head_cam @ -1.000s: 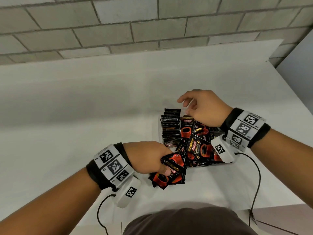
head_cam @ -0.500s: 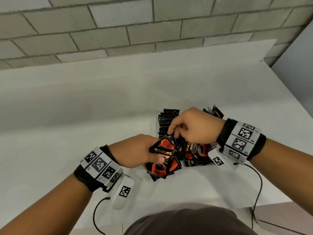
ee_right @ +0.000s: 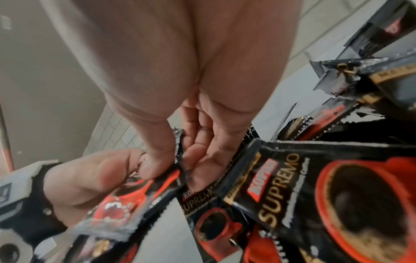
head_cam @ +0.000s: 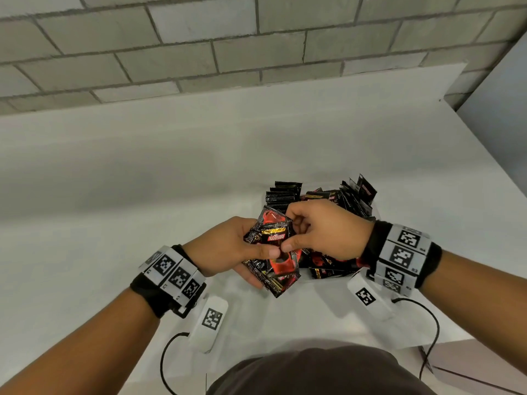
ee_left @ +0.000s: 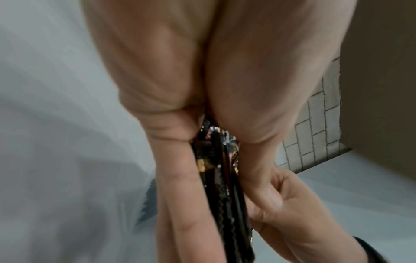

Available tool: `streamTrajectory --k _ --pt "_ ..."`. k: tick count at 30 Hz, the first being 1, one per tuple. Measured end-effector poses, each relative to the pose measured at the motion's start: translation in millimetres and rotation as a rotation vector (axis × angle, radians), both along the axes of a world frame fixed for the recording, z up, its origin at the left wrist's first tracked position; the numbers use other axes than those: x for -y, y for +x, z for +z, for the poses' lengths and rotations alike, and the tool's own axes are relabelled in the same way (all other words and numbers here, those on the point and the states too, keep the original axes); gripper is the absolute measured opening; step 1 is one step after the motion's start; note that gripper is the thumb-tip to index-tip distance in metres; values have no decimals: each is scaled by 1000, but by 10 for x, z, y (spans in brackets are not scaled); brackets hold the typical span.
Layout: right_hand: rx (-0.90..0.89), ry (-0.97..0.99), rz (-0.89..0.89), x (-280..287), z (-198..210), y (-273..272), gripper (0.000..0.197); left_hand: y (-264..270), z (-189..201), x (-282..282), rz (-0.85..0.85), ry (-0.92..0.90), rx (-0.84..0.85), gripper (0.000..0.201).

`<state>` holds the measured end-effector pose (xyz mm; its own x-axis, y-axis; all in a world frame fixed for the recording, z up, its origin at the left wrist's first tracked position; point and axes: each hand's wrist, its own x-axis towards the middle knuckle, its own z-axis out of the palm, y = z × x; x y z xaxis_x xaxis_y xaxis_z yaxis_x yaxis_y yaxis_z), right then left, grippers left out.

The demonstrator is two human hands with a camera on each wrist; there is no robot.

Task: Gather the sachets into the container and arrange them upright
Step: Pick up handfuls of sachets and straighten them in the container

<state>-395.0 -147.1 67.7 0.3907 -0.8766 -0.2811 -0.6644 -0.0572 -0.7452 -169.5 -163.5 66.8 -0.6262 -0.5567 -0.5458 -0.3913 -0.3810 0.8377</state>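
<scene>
My left hand [head_cam: 265, 269] grips a stack of black-and-red coffee sachets [head_cam: 275, 246] between thumb and fingers, just in front of the container. In the left wrist view the stack [ee_left: 225, 186] shows edge-on. My right hand [head_cam: 291, 232] meets it from the right and pinches the top sachet's edge [ee_right: 180, 156] between thumb and forefinger. Behind the hands, sachets stand upright in a row [head_cam: 283, 193] at the container's left, and more lean at its far right [head_cam: 360, 195]. Loose sachets [head_cam: 328, 263] lie flat under my right wrist. The clear container wall [head_cam: 377, 213] barely shows.
The white table [head_cam: 171, 195] stretches left and back to a grey block wall [head_cam: 228, 52]. Its right edge [head_cam: 484, 172] runs diagonally near the container. Wrist-camera cables [head_cam: 433, 332] trail over the near table edge.
My left hand has carried its stack up and right, from the table front toward the container. My right hand has come back from the far row and now pinches the top sachet.
</scene>
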Motion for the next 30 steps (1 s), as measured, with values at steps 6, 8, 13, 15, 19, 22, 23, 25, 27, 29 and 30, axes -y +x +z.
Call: streamTrajectory --k 6,8,13,15,19,22,23,25,27,29,30 --pt "183 77 -110 48 5 -68 29 40 -7 4 10 15 -20 41" --pt "177 84 -134 54 6 -91 34 34 -13 -1 24 11 -15 40" --pt "0 49 -124 62 35 -91 48 -4 -15 -6 44 -11 10 36" --pt "-13 53 -105 78 57 -114 50 -2 -8 -10 43 -15 12 36" --pt "-3 64 -57 85 52 -159 54 17 -2 -21 64 -8 12 36" --pt "-54 31 -55 92 100 -175 51 30 -5 -18 66 -7 37 35" --pt "-67 12 -65 106 122 -183 44 41 -6 -12 60 -12 50 34" --pt "-96 -7 -102 129 148 -203 30 74 -6 5 46 -31 76 34" --pt "-126 -26 -120 131 133 -190 19 126 8 29 35 -53 94 32" --pt "-167 -77 -114 119 103 -141 13 199 36 56 36 -75 112 31" --pt "-195 -102 -107 115 94 -116 11 243 53 70 40 -86 119 31"
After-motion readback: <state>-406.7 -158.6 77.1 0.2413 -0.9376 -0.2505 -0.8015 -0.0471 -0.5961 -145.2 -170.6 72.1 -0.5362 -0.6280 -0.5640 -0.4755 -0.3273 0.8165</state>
